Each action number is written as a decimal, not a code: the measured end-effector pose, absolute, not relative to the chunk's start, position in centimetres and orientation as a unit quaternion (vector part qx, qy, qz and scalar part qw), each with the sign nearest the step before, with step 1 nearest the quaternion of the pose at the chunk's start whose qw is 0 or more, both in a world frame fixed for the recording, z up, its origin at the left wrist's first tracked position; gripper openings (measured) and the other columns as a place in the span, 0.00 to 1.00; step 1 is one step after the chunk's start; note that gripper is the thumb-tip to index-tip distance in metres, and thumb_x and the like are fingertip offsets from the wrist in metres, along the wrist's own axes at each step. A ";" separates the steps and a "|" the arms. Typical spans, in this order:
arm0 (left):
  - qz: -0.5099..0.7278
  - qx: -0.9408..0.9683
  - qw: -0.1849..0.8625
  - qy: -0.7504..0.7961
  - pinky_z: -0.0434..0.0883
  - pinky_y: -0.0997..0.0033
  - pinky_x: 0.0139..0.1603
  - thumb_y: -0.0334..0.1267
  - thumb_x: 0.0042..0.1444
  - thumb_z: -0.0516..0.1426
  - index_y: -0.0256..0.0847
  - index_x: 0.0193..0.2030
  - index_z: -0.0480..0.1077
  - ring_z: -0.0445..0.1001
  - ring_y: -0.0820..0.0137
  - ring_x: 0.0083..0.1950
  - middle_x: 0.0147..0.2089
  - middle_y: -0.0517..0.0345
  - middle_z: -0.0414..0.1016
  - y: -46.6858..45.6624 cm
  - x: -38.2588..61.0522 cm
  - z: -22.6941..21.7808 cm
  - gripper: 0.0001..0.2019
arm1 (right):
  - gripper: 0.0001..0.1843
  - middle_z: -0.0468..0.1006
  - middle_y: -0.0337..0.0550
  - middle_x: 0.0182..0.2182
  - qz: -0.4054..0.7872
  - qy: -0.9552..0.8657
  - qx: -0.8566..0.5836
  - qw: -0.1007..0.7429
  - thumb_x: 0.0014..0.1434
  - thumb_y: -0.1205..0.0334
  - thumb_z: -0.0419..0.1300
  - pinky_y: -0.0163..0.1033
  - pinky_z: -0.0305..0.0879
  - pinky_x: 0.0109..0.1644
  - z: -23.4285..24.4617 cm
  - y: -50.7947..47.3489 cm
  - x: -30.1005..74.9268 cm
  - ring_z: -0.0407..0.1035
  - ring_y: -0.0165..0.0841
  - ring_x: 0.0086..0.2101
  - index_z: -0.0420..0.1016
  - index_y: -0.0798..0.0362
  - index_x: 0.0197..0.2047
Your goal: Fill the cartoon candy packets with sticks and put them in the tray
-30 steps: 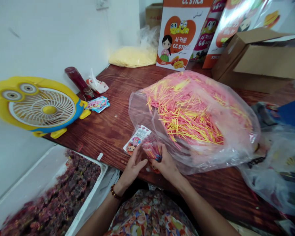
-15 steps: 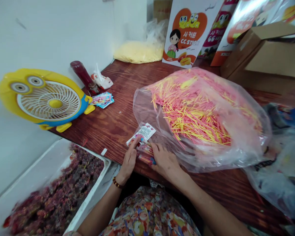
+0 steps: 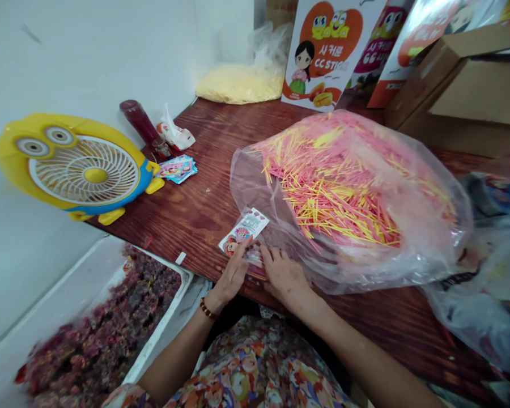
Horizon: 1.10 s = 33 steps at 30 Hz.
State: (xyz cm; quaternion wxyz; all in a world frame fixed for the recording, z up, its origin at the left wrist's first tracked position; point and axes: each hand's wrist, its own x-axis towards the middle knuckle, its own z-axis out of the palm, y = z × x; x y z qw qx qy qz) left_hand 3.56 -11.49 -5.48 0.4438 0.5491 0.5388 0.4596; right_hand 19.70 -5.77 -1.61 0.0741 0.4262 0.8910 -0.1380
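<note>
My left hand (image 3: 233,274) lies with its fingers stretched out, the fingertips touching the lower edge of a small printed card (image 3: 255,221), white with a cartoon figure on it. Across from it, my right hand (image 3: 285,279) rests flat on the table with fingers a little bent and apart. Between the two hands lies a small clear plastic packet (image 3: 254,258), mostly hidden by fingers; its contents are hard to make out. Just beyond my right hand is a large clear bag (image 3: 255,170) of thin pink and yellow sticks (image 3: 344,215).
A yellow cartoon fan (image 3: 96,175), a dark red bottle (image 3: 138,124), a tissue pack (image 3: 176,136) and printed packets (image 3: 178,169) stand at left. Behind are a pale yellow bag (image 3: 238,85), printed boxes (image 3: 327,56) and an open carton (image 3: 425,79). A white tub (image 3: 187,277) holds dark reddish clumps.
My hands have shifted slightly over the packet, and less of its striped contents shows now. The card's cartoon figure is more exposed. My view has tilted a little.
</note>
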 end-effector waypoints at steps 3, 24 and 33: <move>0.461 0.545 0.464 0.525 0.47 0.55 0.76 0.59 0.66 0.46 0.42 0.74 0.51 0.52 0.60 0.76 0.74 0.46 0.56 -11.1 3.3 -5.1 0.35 | 0.38 0.73 0.59 0.54 -0.192 0.877 0.435 0.066 0.52 0.72 0.62 0.47 0.71 0.46 -1.3 -5.0 20.3 0.70 0.48 0.51 0.59 0.55 0.66; 0.570 -0.032 0.672 0.472 0.72 0.66 0.44 0.39 0.51 0.68 0.38 0.44 0.75 0.77 0.70 0.36 0.37 0.57 0.80 -20.3 -0.7 3.2 0.14 | 0.21 0.81 0.49 0.50 -0.007 0.973 0.068 -0.221 0.62 0.73 0.54 0.46 0.61 0.45 0.1 -9.4 15.1 0.71 0.42 0.44 0.71 0.56 0.58; 0.715 -0.057 0.477 0.509 0.72 0.71 0.40 0.27 0.40 0.69 0.39 0.43 0.76 0.76 0.72 0.33 0.37 0.57 0.80 -26.3 -5.0 0.8 0.20 | 0.25 0.76 0.52 0.57 -0.057 0.968 -0.059 -0.237 0.66 0.69 0.54 0.56 0.53 0.59 -1.6 -11.7 4.6 0.67 0.45 0.54 0.63 0.56 0.65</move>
